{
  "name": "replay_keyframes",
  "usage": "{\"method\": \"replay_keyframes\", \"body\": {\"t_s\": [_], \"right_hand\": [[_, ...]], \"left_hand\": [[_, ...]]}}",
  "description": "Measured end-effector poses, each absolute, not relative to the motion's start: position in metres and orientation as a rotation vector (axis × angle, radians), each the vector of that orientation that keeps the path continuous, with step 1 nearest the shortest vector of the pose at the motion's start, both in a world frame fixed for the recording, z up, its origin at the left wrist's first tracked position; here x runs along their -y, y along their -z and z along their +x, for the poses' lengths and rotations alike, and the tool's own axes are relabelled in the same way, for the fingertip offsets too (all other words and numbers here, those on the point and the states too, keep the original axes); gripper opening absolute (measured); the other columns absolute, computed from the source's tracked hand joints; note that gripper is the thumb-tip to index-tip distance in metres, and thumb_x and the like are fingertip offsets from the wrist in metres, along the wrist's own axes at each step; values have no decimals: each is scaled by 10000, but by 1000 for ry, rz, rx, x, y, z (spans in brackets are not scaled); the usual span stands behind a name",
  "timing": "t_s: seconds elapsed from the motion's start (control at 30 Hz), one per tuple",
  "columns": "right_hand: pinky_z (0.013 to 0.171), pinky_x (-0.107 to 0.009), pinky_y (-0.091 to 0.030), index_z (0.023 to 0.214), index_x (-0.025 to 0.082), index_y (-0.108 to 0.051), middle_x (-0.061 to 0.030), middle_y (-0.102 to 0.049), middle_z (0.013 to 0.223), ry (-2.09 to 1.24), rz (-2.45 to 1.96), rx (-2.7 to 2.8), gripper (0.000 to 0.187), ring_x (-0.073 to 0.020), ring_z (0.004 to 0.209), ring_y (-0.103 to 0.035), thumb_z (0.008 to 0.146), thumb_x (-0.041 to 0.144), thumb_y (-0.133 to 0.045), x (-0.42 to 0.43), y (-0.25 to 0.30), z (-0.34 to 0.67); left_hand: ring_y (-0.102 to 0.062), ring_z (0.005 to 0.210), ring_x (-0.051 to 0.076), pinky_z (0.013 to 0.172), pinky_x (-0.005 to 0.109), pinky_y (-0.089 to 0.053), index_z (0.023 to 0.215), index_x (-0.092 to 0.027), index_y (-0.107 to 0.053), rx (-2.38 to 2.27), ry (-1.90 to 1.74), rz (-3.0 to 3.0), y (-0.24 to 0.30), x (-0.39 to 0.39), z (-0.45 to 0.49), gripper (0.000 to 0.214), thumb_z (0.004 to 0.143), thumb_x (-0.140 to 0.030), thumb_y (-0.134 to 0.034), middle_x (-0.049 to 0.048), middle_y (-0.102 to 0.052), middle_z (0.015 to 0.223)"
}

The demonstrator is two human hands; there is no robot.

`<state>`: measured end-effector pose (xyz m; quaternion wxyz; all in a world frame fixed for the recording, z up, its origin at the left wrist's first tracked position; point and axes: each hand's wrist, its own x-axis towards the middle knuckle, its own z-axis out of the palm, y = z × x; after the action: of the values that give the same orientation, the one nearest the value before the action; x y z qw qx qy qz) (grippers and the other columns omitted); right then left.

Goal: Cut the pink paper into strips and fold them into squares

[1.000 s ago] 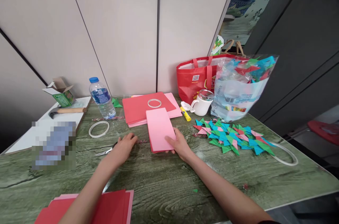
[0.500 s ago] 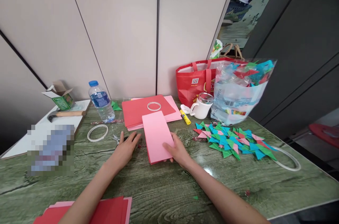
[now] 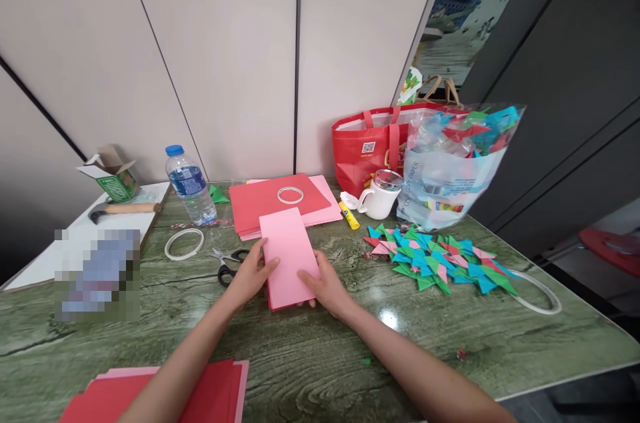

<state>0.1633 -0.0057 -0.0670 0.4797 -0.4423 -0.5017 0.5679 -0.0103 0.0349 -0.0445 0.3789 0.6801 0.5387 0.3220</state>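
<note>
A stack of pink paper [image 3: 290, 253], with red showing along its lower edge, is held above the table between both hands. My left hand [image 3: 253, 271] grips its left edge, thumb on top. On the right edge, my right hand [image 3: 324, 284] is closed, its thumb on the face and fingers underneath. Black-handled scissors [image 3: 226, 272] lie open just left of my left hand. Behind the stack rest larger red sheets [image 3: 257, 201] over pink ones, with a ring of white tape [image 3: 291, 195] on top.
Folded paper pieces [image 3: 435, 259] spread at right, near a stuffed plastic bag [image 3: 435, 183], white mug [image 3: 381, 199], glue stick [image 3: 349, 216] and red bag [image 3: 350, 156]. At left are a bottle [image 3: 193, 189], tape ring [image 3: 184, 245] and hammer [image 3: 125, 208]. More red paper [image 3: 215, 389] lies in front.
My left hand has moved from over the scissors to the paper stack and taken its left edge. The scissors are now uncovered. The stack has shifted slightly left.
</note>
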Motion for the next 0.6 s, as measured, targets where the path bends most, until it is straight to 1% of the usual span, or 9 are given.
{"method": "replay_keyframes", "body": {"t_s": [0.13,0.23,0.27,0.33,0.4,0.47,0.5,0.57,0.6], "right_hand": [[290,-217,-366,1063,185,-295,-13,-580,745,-1384,-1163,1230,400,-124,376,-544,756,332,-504,5,70,159],[349,-275,-424,1117,155,-287,-53,-607,786,-1330,-1284,1297,438,-159,417,-568,756,316,-474,-1,72,157],[410,-304,-463,1129,141,-302,-84,-613,846,-1267,-1339,1334,447,-181,492,-602,751,305,-474,-3,70,157],[602,-358,-506,1155,112,-335,-142,-593,989,-1095,-1444,1429,467,-235,740,-636,748,292,-479,-1,63,158],[776,-390,-468,1203,100,-341,-164,-562,1082,-949,-1528,1563,498,-270,969,-574,771,308,-477,13,53,166],[828,-405,-437,1233,143,-361,-149,-560,1102,-901,-1614,1743,505,-278,1012,-549,784,327,-501,41,44,180],[805,-390,-450,1196,184,-420,-122,-582,1060,-955,-1650,1849,440,-267,987,-560,792,335,-509,61,41,190],[750,-338,-480,1112,267,-501,-56,-601,1012,-1216,-1649,2114,289,-215,948,-574,842,359,-461,103,41,209],[744,-334,-485,1075,251,-530,-55,-594,1016,-1249,-1667,2140,250,-196,921,-577,855,343,-455,125,43,217]], "left_hand": [[-467,1136,262,941,430,-365,1260,-122,-369,-1557,-836,2034,48,-27,1,510,776,-225,-495,166,-455,1266],[-322,1245,319,982,502,-283,1177,-137,-471,-1599,-688,2411,51,-13,2,409,783,-233,-517,176,-373,1342],[-307,1255,318,994,491,-275,1154,-145,-493,-1476,-581,2540,52,-8,2,411,771,-282,-550,170,-391,1337],[-354,1232,310,984,467,-310,1193,-141,-459,-1294,-385,2666,54,-1,0,557,732,-429,-582,189,-416,1322],[-386,1207,327,967,474,-328,1202,-119,-447,-1268,-271,2716,54,3,0,685,673,-528,-595,216,-431,1303],[-393,1198,334,963,474,-326,1183,-109,-465,-1301,-239,2749,51,5,0,682,670,-541,-589,219,-440,1294],[-394,1197,330,964,468,-324,1171,-109,-475,-1310,-239,2762,50,5,0,653,683,-530,-582,213,-443,1293],[-398,1189,327,961,461,-322,1155,-106,-485,-1308,-249,2773,47,5,0,634,688,-523,-583,209,-448,1286],[-398,1185,329,957,463,-321,1153,-106,-485,-1299,-258,2773,47,5,0,643,681,-531,-586,209,-450,1282]]}}
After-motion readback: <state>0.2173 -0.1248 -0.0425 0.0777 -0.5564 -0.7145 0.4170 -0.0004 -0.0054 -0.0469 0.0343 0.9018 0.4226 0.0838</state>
